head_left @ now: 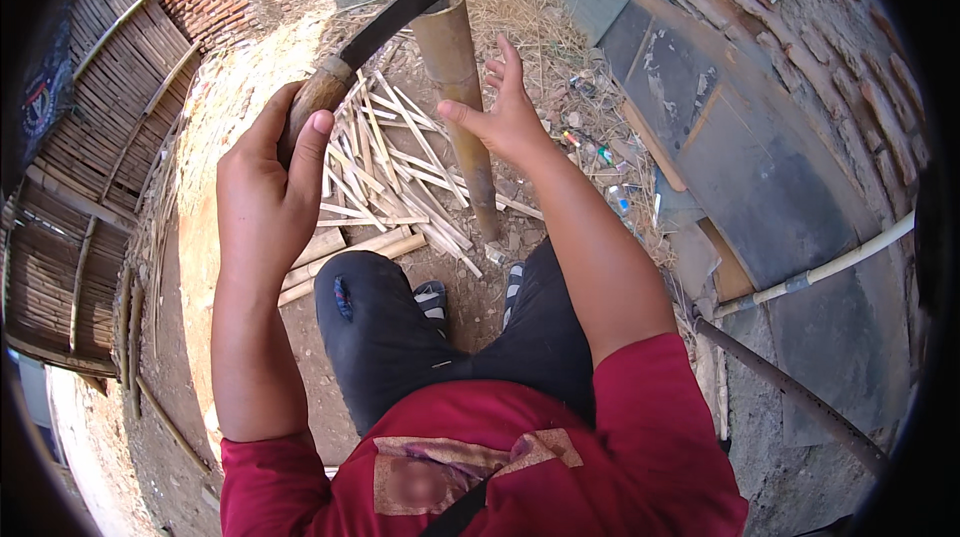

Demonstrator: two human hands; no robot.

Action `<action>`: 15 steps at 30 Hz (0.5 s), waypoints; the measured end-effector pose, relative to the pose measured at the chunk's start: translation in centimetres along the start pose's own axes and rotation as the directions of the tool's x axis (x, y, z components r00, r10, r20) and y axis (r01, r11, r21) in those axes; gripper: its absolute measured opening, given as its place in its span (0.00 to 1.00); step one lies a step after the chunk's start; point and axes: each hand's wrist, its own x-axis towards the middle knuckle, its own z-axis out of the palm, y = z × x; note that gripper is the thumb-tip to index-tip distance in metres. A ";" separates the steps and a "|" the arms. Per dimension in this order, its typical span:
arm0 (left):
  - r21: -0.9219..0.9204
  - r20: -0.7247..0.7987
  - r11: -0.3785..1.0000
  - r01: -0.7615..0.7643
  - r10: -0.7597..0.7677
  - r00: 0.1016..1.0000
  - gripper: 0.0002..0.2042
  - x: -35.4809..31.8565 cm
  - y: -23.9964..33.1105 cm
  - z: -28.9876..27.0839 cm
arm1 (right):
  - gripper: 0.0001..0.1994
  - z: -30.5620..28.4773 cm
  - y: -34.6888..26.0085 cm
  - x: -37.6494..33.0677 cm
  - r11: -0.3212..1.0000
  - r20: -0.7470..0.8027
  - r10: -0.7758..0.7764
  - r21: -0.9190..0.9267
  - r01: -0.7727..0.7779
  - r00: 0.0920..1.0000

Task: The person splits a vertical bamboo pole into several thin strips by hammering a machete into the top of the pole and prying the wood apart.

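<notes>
My left hand point(268, 172) is wrapped round the wooden handle of a machete point(405, 21), thumb along its side. The long dark blade slants up to the right, and its far part crosses in front of the top of a thick bamboo pole point(452, 62). That pole stands nearly upright on the ground, leaning a little. Whether the blade touches it, I cannot tell. Just right of the pole, my right hand point(508, 117) is open with fingers spread and nothing in it. Its thumb reaches in front of the bamboo.
Split bamboo strips point(400, 172) lie heaped on the dirt beyond my knees, with thicker bamboo pieces point(350, 255) nearer. Woven bamboo panels point(120, 87) stand at left. Dark boards point(770, 157) lean against a brick wall point(850, 47) at right. Straw point(530, 12) and litter cover the ground.
</notes>
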 end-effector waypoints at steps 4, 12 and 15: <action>-0.070 0.087 0.990 0.119 -0.113 0.990 0.22 0.6 -2.0 -0.8 | 0.42 -9.9 2.5 -6.5 0.988 -0.017 0.008 -0.157 -0.010 1.000; 0.067 0.099 0.990 0.121 -0.127 0.987 0.19 4.1 -7.3 -2.7 | 0.14 -33.7 22.0 -42.3 0.547 -0.823 0.317 -0.248 -0.800 0.471; 0.109 0.110 0.989 0.100 -0.112 0.988 0.19 3.9 -7.8 -3.2 | 0.11 -32.0 22.9 -51.1 0.256 -0.751 0.497 -0.352 -0.900 0.435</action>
